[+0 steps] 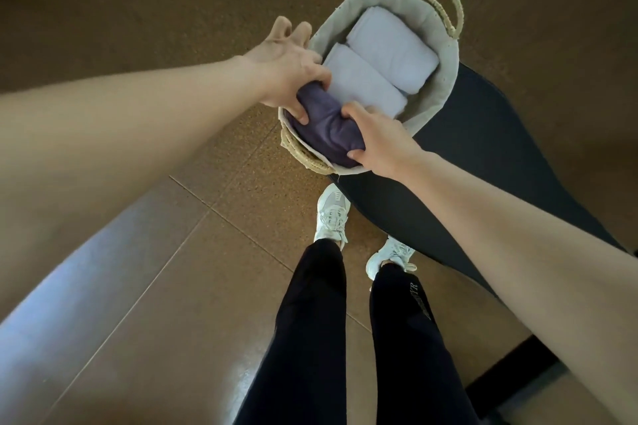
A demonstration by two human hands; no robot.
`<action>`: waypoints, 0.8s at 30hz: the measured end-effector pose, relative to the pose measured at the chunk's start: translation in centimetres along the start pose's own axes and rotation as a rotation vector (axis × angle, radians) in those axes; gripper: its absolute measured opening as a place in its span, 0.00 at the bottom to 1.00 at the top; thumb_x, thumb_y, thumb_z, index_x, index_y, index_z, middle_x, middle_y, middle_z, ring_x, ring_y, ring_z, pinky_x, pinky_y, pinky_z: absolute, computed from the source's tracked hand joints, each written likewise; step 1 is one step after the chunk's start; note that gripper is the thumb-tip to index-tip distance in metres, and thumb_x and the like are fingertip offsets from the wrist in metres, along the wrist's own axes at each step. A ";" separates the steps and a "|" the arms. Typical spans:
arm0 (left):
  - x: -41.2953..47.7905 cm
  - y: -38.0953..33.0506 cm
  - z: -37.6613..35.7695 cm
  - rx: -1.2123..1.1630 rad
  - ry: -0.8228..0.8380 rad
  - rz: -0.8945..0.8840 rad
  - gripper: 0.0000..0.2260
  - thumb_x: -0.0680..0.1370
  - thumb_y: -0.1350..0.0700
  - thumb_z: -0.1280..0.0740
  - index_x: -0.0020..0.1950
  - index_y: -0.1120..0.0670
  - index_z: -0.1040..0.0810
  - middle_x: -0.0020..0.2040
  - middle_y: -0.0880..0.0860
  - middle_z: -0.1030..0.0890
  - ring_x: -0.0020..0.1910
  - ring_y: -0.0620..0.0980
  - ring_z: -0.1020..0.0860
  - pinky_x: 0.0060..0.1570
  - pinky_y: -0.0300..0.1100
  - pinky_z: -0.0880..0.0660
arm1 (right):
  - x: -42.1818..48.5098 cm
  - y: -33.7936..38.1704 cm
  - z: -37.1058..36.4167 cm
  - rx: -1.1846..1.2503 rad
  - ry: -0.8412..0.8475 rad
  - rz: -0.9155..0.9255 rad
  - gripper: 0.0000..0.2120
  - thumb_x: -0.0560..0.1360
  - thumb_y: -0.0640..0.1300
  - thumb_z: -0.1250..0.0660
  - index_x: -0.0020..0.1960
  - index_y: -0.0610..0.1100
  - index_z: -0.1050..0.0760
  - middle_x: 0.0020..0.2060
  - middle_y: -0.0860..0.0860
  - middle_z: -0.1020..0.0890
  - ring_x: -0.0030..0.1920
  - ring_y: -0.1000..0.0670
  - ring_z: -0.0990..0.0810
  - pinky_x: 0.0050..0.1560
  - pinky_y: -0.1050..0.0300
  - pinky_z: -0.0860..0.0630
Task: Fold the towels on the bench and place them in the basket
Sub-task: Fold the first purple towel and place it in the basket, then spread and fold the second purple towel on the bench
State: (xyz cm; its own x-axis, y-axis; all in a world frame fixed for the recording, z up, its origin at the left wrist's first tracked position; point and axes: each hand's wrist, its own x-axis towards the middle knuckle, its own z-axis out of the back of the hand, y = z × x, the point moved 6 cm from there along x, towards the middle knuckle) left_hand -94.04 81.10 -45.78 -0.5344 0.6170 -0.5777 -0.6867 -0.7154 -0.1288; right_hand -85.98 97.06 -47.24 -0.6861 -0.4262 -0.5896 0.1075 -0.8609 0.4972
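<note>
Both hands, left hand (283,76) and right hand (376,140), grasp the purple towel (328,128) by its ends, pressing it into the basket (445,86) on the surface (483,148) beside two white towels (379,62); it looks soft, light and compressible.

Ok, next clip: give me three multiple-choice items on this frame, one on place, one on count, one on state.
1. Where does the basket sit?
A. on the dark bench
B. on the floor
C. on a chair

2. How many white towels lie in it?
A. one
B. two
C. four

3. What is the purple towel's state?
A. spread flat on the bench
B. hanging over a handle
C. gripped by left hand and right hand, going into the basket

Answers: 1 A, the bench shows beneath it; 2 B, two folded side by side; 3 C, both hands clasp it.
</note>
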 end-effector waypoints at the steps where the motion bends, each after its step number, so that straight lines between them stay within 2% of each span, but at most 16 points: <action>1: 0.4 -0.1 0.1 0.029 0.009 0.001 0.27 0.65 0.27 0.27 0.56 0.42 0.23 0.48 0.44 0.25 0.58 0.56 0.35 0.57 0.57 0.38 | -0.1 0.1 -0.1 -0.022 -0.016 -0.001 0.28 0.74 0.45 0.25 0.68 0.48 0.34 0.58 0.44 0.25 0.54 0.35 0.21 0.52 0.47 0.27; 3: 0.8 -0.5 0.1 0.056 0.010 0.013 0.28 0.63 0.27 0.26 0.53 0.44 0.22 0.47 0.46 0.27 0.59 0.57 0.36 0.59 0.58 0.38 | -0.3 0.3 -0.3 -0.067 -0.042 -0.012 0.27 0.74 0.45 0.25 0.68 0.48 0.35 0.57 0.44 0.26 0.51 0.34 0.20 0.47 0.46 0.27; 6: 0.9 -0.7 -0.2 0.111 -0.006 0.053 0.30 0.61 0.27 0.25 0.53 0.46 0.22 0.50 0.49 0.25 0.61 0.59 0.35 0.61 0.60 0.37 | 0.0 0.5 -0.5 -0.135 -0.067 -0.056 0.27 0.74 0.46 0.24 0.66 0.46 0.35 0.57 0.43 0.27 0.49 0.33 0.19 0.42 0.46 0.28; 12: 0.3 -1.2 -0.1 0.151 -0.105 0.132 0.33 0.62 0.30 0.24 0.58 0.49 0.23 0.57 0.54 0.26 0.63 0.61 0.35 0.64 0.59 0.37 | 0.5 0.6 -0.5 -0.176 -0.070 -0.141 0.27 0.73 0.48 0.22 0.64 0.43 0.33 0.58 0.42 0.27 0.52 0.33 0.19 0.42 0.45 0.29; 15: -1.3 -1.0 -0.1 0.028 -0.199 0.151 0.32 0.65 0.35 0.22 0.63 0.47 0.25 0.64 0.52 0.28 0.65 0.61 0.34 0.63 0.60 0.37 | -0.4 0.6 0.0 -0.138 -0.116 -0.102 0.27 0.71 0.50 0.21 0.60 0.40 0.32 0.55 0.42 0.26 0.51 0.34 0.20 0.44 0.44 0.26; 18: -4.0 -1.2 -0.1 -0.138 -0.350 0.220 0.32 0.68 0.39 0.23 0.69 0.46 0.27 0.69 0.49 0.29 0.67 0.60 0.34 0.62 0.56 0.38 | -2.4 0.3 0.8 -0.079 -0.243 -0.049 0.28 0.68 0.51 0.20 0.60 0.40 0.29 0.54 0.43 0.25 0.54 0.38 0.23 0.50 0.43 0.23; 21: -6.9 -2.5 -0.2 -0.259 -0.541 0.356 0.25 0.70 0.44 0.24 0.65 0.48 0.22 0.63 0.51 0.24 0.62 0.58 0.29 0.57 0.51 0.35 | -5.3 -0.4 1.3 -0.020 -0.417 -0.018 0.28 0.68 0.49 0.20 0.62 0.41 0.26 0.55 0.43 0.24 0.55 0.41 0.25 0.54 0.44 0.23; 24: -8.3 -5.5 -0.5 -0.338 -0.621 0.432 0.20 0.72 0.48 0.24 0.61 0.52 0.20 0.58 0.52 0.21 0.57 0.56 0.25 0.53 0.48 0.30 | -8.9 -1.6 0.8 0.040 -0.570 -0.050 0.23 0.71 0.44 0.22 0.62 0.41 0.24 0.55 0.44 0.23 0.55 0.42 0.26 0.57 0.47 0.25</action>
State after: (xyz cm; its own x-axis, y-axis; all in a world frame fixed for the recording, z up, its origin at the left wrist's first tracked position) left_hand -85.65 79.77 -40.68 -0.9603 0.2628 -0.0938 -0.2262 -0.9299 -0.2900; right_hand -80.61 102.44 -42.23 -0.9703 -0.1586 -0.1825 0.0451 -0.8602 0.5079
